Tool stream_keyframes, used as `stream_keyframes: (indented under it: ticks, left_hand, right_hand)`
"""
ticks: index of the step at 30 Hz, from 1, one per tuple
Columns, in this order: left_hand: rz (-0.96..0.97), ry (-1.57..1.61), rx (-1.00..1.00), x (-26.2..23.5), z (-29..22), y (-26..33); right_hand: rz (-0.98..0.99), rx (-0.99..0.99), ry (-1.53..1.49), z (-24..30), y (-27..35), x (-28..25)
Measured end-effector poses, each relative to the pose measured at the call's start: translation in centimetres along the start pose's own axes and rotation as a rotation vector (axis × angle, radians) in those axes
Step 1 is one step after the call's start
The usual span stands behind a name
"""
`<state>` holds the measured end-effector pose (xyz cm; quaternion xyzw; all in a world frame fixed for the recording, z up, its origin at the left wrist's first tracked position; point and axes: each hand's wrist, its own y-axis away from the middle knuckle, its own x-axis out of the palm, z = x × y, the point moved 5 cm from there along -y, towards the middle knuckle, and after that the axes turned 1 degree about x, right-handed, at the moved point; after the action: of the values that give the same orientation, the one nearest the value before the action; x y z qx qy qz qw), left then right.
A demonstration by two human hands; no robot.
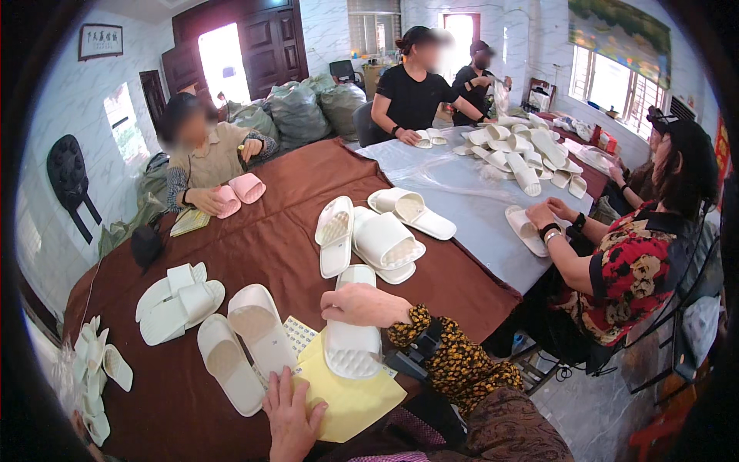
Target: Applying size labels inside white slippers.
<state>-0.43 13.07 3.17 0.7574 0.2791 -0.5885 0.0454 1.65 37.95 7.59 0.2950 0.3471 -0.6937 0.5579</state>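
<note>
My right hand (pixel 360 303), in a patterned sleeve, grips the toe end of a white slipper (pixel 351 343) that lies sole-up on a yellow sheet (pixel 350 396). Lower down, my left hand (pixel 289 416) lies flat with its fingers spread on the near-left corner of that sheet. A sheet of small stickers (pixel 297 334) pokes out from under the yellow one. Just left of my hands, two white slippers (pixel 240 345) lie side by side on the brown tablecloth (pixel 262 246).
More white slippers lie at the left (pixel 178 299), in the middle (pixel 379 231) and heaped on the far grey cover (pixel 523 150). A bagged bundle (pixel 96 373) hangs at the left edge. One person holds pink slippers (pixel 239 192); others sit opposite and to the right.
</note>
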Motion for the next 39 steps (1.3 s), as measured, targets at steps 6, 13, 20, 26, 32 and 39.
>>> stream_keyframes:
  ticks: [6,13,20,26,32,39]
  left_hand:
    - [0.068,0.003,0.008,0.1,-0.3,-0.1]
    - [-0.117,-0.061,0.166,-0.8,-1.0,-0.1]
    - [-0.122,-0.059,0.149,-0.5,-0.7,0.0]
    - [-0.062,-0.087,0.146,-0.8,-0.7,0.5]
    - [-0.042,-0.148,0.144,-0.8,-0.7,0.3]
    - [-0.096,-0.072,0.069,-0.1,0.2,0.6]
  right_hand:
    - [0.003,0.006,0.021,0.0,0.1,-0.1]
    - [0.012,0.002,0.009,-0.4,-0.2,0.1]
    - [0.015,0.007,-0.008,-0.6,0.1,0.1]
    - [-0.036,-0.059,-0.015,-0.4,0.3,0.2]
    - [-0.06,-0.064,-0.011,-0.3,0.3,-0.1]
    - [0.0,-0.024,-0.025,-0.9,-1.0,0.4]
